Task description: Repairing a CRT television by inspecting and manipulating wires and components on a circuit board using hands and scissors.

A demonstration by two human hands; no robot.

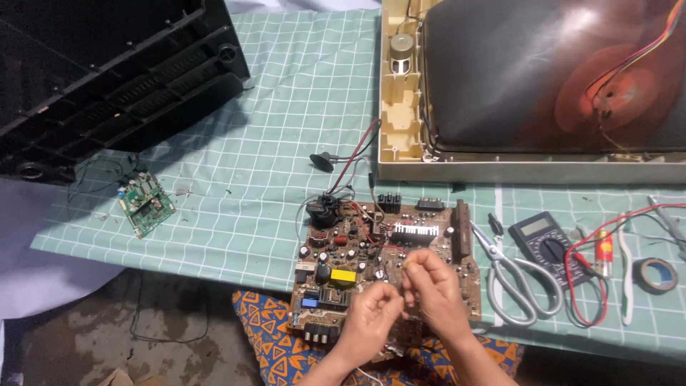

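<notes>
colours and patterns on the bench

the bench (271, 143) is covered in pale green cloth crossed by a white grid. the large circuit board (371, 257) is seen as brown, dotted with a yellow block, a blue part and black parts. the small circuit board (146, 204) is green. the housing (107, 71) is black, the tube frame (400, 114) cream. the scissors (518, 282) are grey-handled, the multimeter (547, 246) dark, with red leads. orange-and-blue patterned fabric (275, 343) is shown below.
</notes>
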